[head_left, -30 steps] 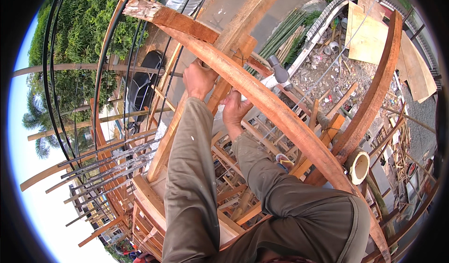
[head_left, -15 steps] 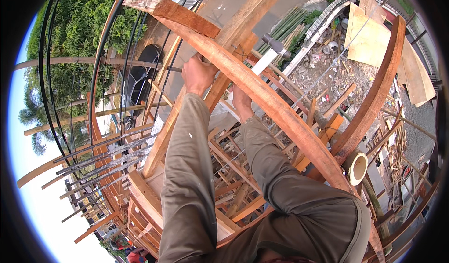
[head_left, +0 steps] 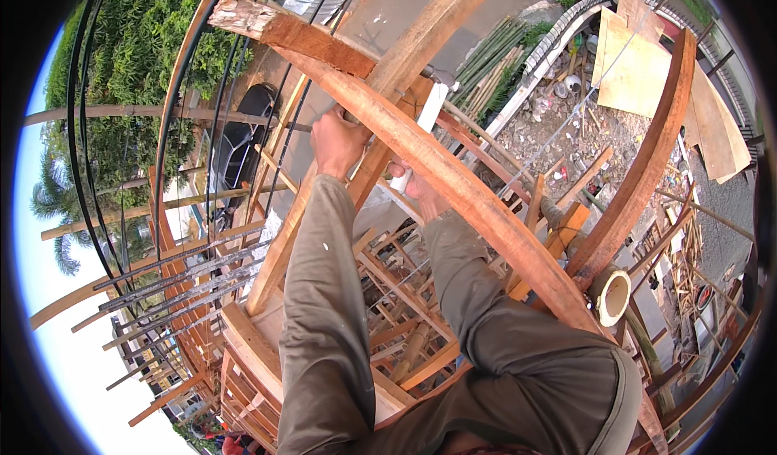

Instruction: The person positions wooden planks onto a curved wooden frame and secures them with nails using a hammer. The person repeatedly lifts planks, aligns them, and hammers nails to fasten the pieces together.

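My right hand (head_left: 417, 186) is wrapped around the white handle of a hammer (head_left: 431, 107). The handle passes behind a long curved reddish timber (head_left: 453, 172), and the grey head lies beside an upright wooden beam (head_left: 433, 14). My left hand (head_left: 338, 141) is closed against the crossing of the timbers, left of the hammer. Its fingertips are mostly hidden, so what they pinch or grip does not show. A short reddish wood block with a rough whitish end (head_left: 303, 40) lies along the curved timber's upper left part.
Black cables (head_left: 166, 115) run down the left side. A second curved timber (head_left: 647, 163) and a cut bamboo pole (head_left: 613, 297) stand at the right. Below are wooden framing, a rubble heap (head_left: 558, 123), plywood sheets (head_left: 631, 62) and a dark car (head_left: 247, 131).
The hammer has swung left, bringing its head close to the upright beam. My right hand has tilted with it; my left hand stays at the same timber crossing.
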Motion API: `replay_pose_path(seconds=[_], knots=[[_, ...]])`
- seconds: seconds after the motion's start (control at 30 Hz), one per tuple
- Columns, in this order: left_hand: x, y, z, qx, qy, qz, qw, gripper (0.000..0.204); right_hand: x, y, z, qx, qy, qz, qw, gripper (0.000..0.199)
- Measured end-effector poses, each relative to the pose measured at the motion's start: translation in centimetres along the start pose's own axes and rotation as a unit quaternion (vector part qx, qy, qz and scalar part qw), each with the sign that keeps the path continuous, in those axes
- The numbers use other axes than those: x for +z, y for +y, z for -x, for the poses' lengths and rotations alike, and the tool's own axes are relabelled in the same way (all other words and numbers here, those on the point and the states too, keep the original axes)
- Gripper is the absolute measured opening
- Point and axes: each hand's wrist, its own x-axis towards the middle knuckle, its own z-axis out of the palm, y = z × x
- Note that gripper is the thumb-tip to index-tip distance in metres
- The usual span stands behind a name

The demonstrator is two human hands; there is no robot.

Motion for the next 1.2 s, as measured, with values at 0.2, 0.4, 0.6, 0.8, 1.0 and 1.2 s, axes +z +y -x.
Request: replay_pose_path(seconds=[0.2,0.4,0.6,0.8,1.0,1.2], knots=[[-0.2,-1.0,1.0,0.035,-0.012,0.038,0.999,0.049,1.1,0.4,0.2,-0.023,0.032,0.008,0.999,0.045],[-1.8,-6.2,4.7,0.089,0.031,-0.204,0.974,0.076,3.0,1.8,0.0,-0.047,0.149,0.125,0.980,0.032],[-2.0,-6.6,4.8,0.055,-0.021,-0.220,0.974,0.073,4.8,4.5,-1.1,-0.059,0.350,0.365,0.861,0.018],[-2.7,-6.1,4.9,0.029,-0.047,-0.199,0.979,0.076,9.9,6.2,2.1,-0.295,0.332,0.387,0.808,0.035],[-2.6,-6.4,4.8,0.053,-0.028,-0.205,0.977,0.076,10.9,5.8,2.8,-0.374,0.314,0.351,0.799,0.035],[-2.0,-6.8,4.6,0.073,-0.007,-0.206,0.976,0.076,7.1,9.1,1.2,-0.429,0.318,0.274,0.800,0.028]])
